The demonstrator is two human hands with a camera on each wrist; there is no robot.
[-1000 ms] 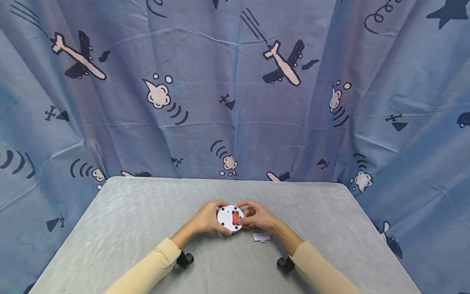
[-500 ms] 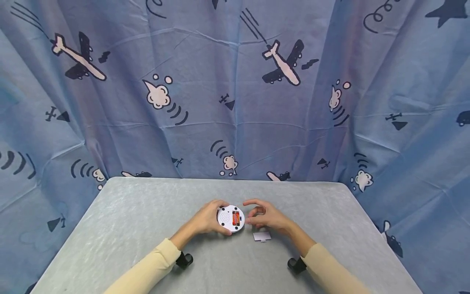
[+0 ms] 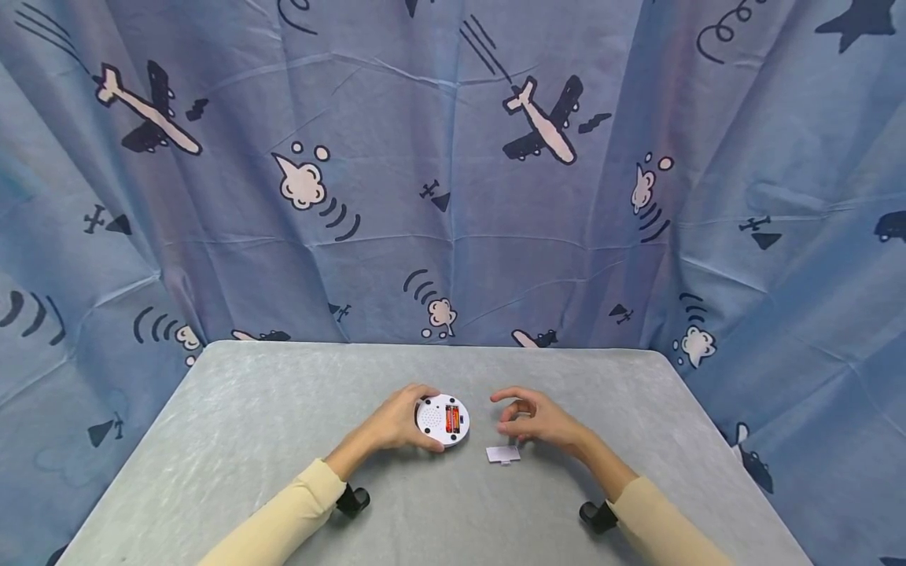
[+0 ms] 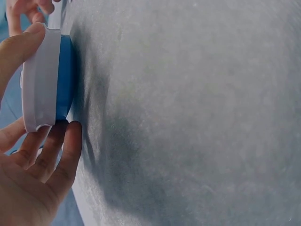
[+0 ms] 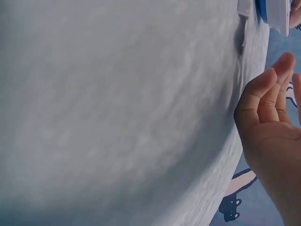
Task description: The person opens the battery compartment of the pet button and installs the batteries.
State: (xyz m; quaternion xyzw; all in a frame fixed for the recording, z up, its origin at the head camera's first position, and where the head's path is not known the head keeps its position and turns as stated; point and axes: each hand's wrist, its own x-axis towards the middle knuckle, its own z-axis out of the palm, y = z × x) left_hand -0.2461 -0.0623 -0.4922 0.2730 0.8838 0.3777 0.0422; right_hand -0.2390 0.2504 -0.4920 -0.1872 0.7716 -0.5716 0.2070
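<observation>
My left hand (image 3: 401, 420) grips a round white device (image 3: 432, 420) by its edge, thumb on the near side and fingers on the far side. Its upward face has a speaker grille, dark feet and an uncovered compartment holding red-orange batteries (image 3: 452, 419). From the left wrist view, the device (image 4: 42, 80) shows a white upper half and a blue lower half. To its right, my right hand (image 3: 538, 417) hovers with loosely bent fingers and nothing between them. Just below that hand, a small white battery cover (image 3: 503, 454) with a tab lies on the table.
A grey cloth-covered table (image 3: 283, 377) spans the space beneath both hands. Behind its far edge hangs a blue curtain (image 3: 396, 204) printed with airplanes and clouds. Black wrist mounts (image 3: 351, 501) sit at the cuffs of both cream sleeves.
My right hand has let go of the device's right side and drawn away to the right, uncovering the batteries. The left hand keeps its grip in nearly the same place.
</observation>
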